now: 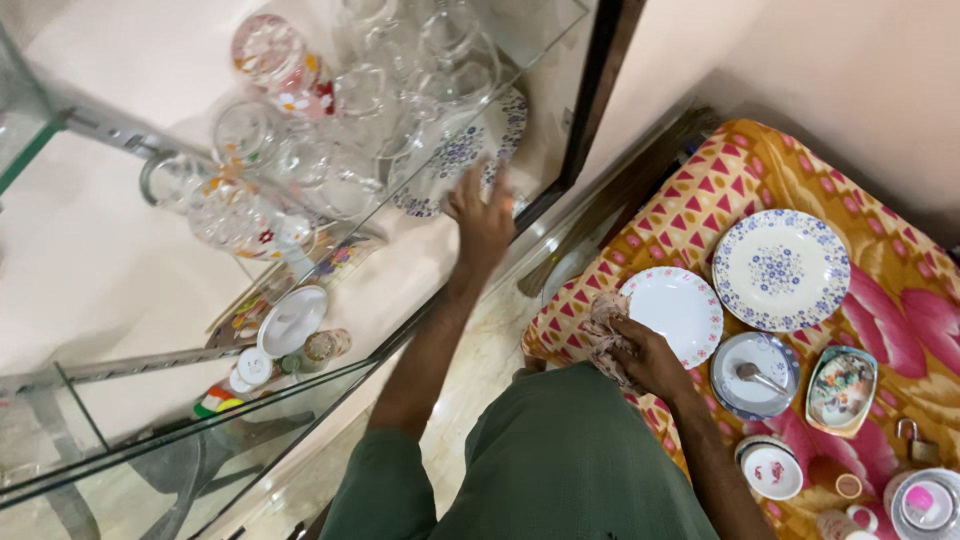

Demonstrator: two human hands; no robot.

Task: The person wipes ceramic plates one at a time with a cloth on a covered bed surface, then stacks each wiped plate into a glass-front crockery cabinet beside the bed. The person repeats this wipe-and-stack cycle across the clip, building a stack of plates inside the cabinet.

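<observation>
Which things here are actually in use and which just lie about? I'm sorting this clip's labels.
In use:
left hand, fingers spread at the blue-patterned plate on the glass shelf
right hand, gripping a crumpled cloth at the white plate

Lying about:
large blue-floral plate
plate with spoon
padlock
glass jugs

No packages, labels, signs or screens visible.

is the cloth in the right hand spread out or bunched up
Bunched up. The brownish cloth is crumpled into a wad under the right hand, at the edge of the white plate.
</observation>
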